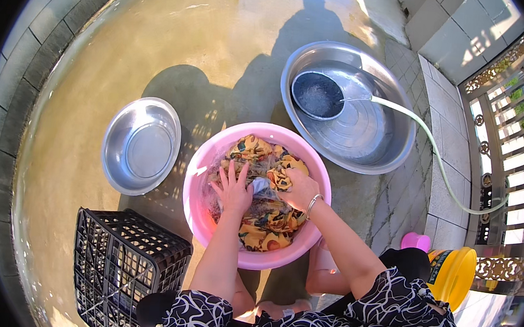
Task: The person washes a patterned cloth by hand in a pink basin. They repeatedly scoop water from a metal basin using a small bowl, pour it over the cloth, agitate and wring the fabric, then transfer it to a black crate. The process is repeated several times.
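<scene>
A pink plastic basin stands on the wet floor before me, holding soaked yellow patterned fabric in foamy water. My left hand lies over the fabric on the basin's left side, fingers spread, nothing gripped. On the right, my right hand is closed around a bunched part of the same fabric; a bracelet circles that wrist. Between the hands lies a small whitish-blue piece that I cannot identify.
A black plastic crate and a metal basin are at left. Beyond the pink basin, a hose runs water into a bowl inside a large metal basin. A yellow bucket and pink container stand at right, near a metal gate.
</scene>
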The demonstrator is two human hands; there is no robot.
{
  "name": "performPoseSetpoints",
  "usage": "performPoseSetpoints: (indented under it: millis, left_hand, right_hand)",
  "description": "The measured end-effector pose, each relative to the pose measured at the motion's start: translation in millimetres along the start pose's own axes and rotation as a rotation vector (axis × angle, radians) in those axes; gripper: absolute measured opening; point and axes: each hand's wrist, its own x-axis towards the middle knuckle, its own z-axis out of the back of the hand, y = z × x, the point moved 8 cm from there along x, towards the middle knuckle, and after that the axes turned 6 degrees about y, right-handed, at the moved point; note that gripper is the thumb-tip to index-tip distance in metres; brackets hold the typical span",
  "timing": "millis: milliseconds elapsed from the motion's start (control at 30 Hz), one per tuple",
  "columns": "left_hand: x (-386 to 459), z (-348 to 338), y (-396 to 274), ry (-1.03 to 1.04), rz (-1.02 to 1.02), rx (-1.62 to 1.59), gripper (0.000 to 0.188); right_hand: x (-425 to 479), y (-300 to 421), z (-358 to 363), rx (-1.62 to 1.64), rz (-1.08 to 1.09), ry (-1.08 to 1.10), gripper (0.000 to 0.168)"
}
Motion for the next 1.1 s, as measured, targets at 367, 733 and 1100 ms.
performPoseSetpoints:
  millis: [367,733,1100]
  left_hand:
    - [23.1,-92.8,24.4,0.613,-0.13,0.166,0.048]
    - [-63.9,-50.7,-36.9,0.888,0.631,-1.712,0.076]
    - [-18.2,35.9,-32.1,0.231,0.017,-3.335,0.042]
  right_hand:
    - [24.1,-93.1,-150.6,-0.11,-0.273,0.407,0.034]
    - [-22.2,40.0,49.4,1.302,-0.187,0.048,0.031]
    - [-97.9,54.0,54.8,1.347,-0.115,0.127,0.034]
